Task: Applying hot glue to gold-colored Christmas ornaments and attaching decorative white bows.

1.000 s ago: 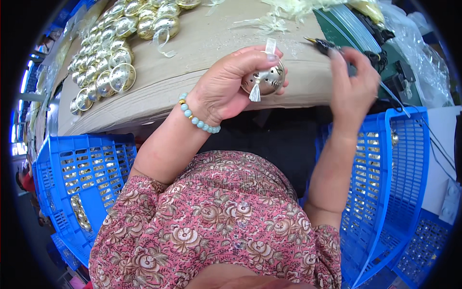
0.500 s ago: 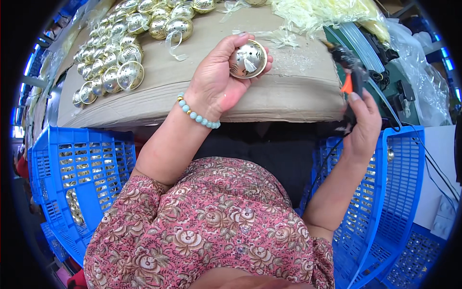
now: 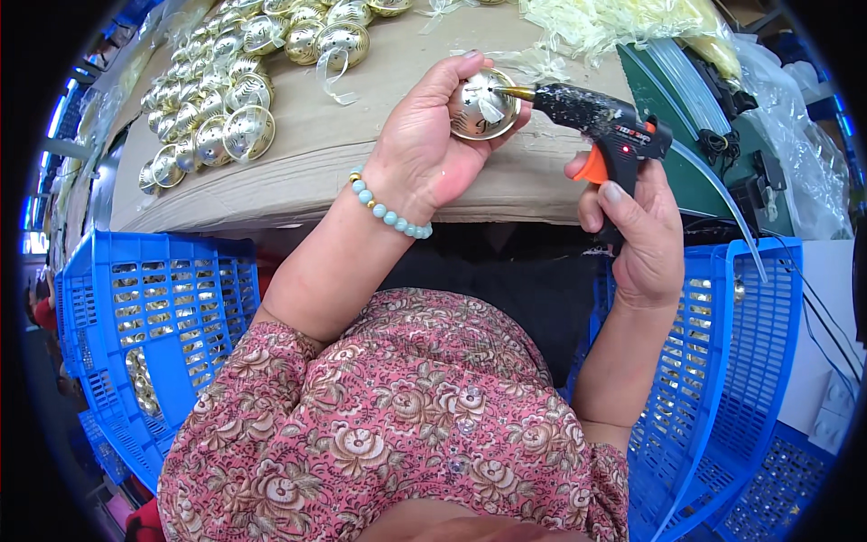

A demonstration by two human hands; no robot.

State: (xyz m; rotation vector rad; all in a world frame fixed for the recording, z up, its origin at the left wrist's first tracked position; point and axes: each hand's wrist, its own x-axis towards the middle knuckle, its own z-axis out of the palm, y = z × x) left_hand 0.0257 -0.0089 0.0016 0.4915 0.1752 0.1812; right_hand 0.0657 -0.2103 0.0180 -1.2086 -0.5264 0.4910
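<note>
My left hand (image 3: 440,135) holds a shiny gold half-ball ornament (image 3: 471,116) by its rim, above the cardboard-covered table. The ornament has star-shaped cutouts and a small pale ribbon piece at its middle. In my right hand (image 3: 637,212) is a black hot glue gun (image 3: 591,113) with an orange trigger, a lit red light and a clear glue stick (image 3: 722,194) coming out of its back. Its brass nozzle points left and meets the ornament's surface by the ribbon; whether it actually touches, I cannot tell.
Many gold ornaments (image 3: 248,133) lie in rows at the far left, some with ribbons. Pale yellow ribbons (image 3: 614,32) heap at the back right, near glue sticks (image 3: 673,77) and clear plastic film (image 3: 799,126). Blue crates (image 3: 149,262) stand at both sides, beneath the cardboard's (image 3: 298,185) near edge.
The glue gun has swung left from the right side, and its nozzle is now at the ornament. My left hand, with the ornament, has shifted slightly right.
</note>
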